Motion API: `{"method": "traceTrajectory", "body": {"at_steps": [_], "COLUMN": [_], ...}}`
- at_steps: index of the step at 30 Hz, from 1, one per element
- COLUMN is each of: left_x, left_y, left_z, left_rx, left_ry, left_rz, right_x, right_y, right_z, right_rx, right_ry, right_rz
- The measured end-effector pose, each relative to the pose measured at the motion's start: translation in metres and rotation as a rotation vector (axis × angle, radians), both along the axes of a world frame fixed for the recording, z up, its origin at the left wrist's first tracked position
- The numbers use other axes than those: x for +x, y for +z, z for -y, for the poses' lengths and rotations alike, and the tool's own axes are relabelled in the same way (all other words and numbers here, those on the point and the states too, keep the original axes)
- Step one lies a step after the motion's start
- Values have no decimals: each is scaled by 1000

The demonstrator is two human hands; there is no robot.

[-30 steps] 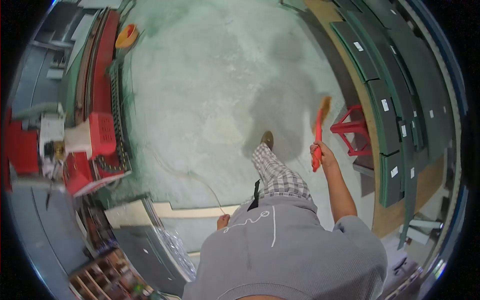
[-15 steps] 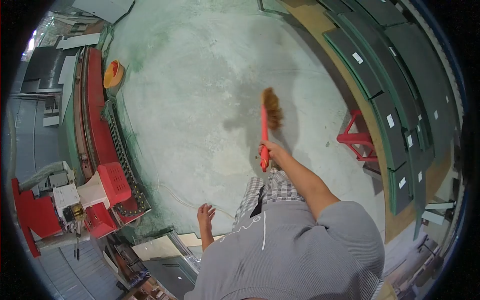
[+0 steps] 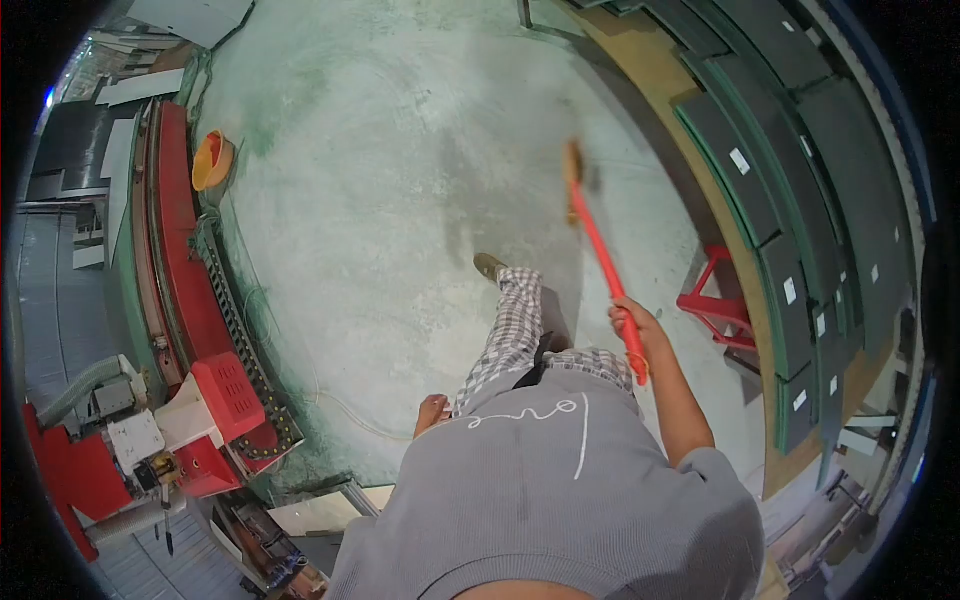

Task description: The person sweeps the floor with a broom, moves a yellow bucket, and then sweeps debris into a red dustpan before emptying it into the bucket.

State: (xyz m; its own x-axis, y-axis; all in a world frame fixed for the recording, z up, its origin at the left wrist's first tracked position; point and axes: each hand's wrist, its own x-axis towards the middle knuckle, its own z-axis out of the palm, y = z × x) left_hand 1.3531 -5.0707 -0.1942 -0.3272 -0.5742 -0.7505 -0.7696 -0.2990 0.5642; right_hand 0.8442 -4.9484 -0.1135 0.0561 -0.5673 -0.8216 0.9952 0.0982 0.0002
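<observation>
A short broom (image 3: 603,245) with a red handle and brown bristles is in my right hand (image 3: 638,325), its fingers wrapped round the handle near the lower end. The broom slants up and to the left, its bristle head over the pale floor (image 3: 380,220) and slightly blurred. A yellowish loop hangs at the handle's butt. My left hand (image 3: 433,411) is down by my left hip, away from the broom, fingers loosely bent and nothing visible in it. My shoe (image 3: 488,266) is stepped forward on the floor.
A red machine (image 3: 205,300) with a cable chain runs along the left, with an orange basin (image 3: 213,161) beside it. On the right, dark green panels (image 3: 740,170) with white labels lie on a brown board, near a red stool (image 3: 717,300). A pale hose (image 3: 365,424) lies on the floor.
My right hand has swung the broom to the right, and its handle now tilts the other way. My left hand has drawn in toward my hip. One foot has come forward.
</observation>
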Motion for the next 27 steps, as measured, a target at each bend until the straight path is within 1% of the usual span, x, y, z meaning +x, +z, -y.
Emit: {"method": "traceTrajectory", "body": {"at_steps": [1, 3, 4, 5, 7, 8, 10, 11, 13, 14, 15, 16, 17, 18, 19, 21, 22, 23, 25, 26, 27], "left_x": [-15, -63, -78, -88, -119, -132, -152, -161, -175, -179, -189, -199, -213, -233, -253, -293, -314, -330, -345, -367, -378], "left_y": [14, 52, 57, 62, 91, 102, 127, 141, 158, 164, 164, 159, 157, 156, 156, 153, 157, 161, 164, 192, 198], "left_z": [27, 90, 120, 150, 207, 236, 283, 300, 325, 335, 345, 354, 357, 360, 361, 357, 351, 347, 345, 341, 343], "left_rx": [-1, 254, 200, 148, 78, 44, -36, -81, -101, -61, -18, -14, -7, 97, 198, 440, 523, 604, 971, 1001, 1000], "left_ry": [-3, 406, 414, 417, 418, 400, 378, 367, 348, 426, 504, 524, 521, 516, 511, 536, 564, 590, 542, 563, 560], "left_rz": [-3, 102, 74, 53, -80, -104, -146, -165, -143, -121, -101, -137, -138, -222, -305, -246, -175, -102, -282, -352, -352], "right_x": [-14, -44, -61, -75, -107, -120, -129, -128, -108, -86, -64, -39, -3, 22, 46, 76, 83, 84, 66, 63, 61], "right_y": [-7, -15, -43, -53, -70, -85, -124, -140, -157, -172, -176, -228, -186, -132, -138, -95, -82, -69, -26, -22, -19], "right_z": [4, 21, 25, 35, 67, 90, 132, 148, 202, 227, 258, 279, 314, 342, 363, 400, 415, 430, 443, 450, 456], "right_rx": [89, 203, 182, 199, 353, 357, 300, 276, 200, 156, 152, 251, 215, 232, 155, 123, 65, 82, -66, -67, -112], "right_ry": [-43, -56, -78, -88, -4, -13, -95, -137, -96, -97, -46, 27, -32, 44, 28, 113, 75, 65, 225, 223, 193], "right_rz": [-56, -52, -96, -87, -344, -343, -426, -459, -434, -494, -374, -253, -181, -315, -208, -199, -101, -61, -79, -79, -2]}}
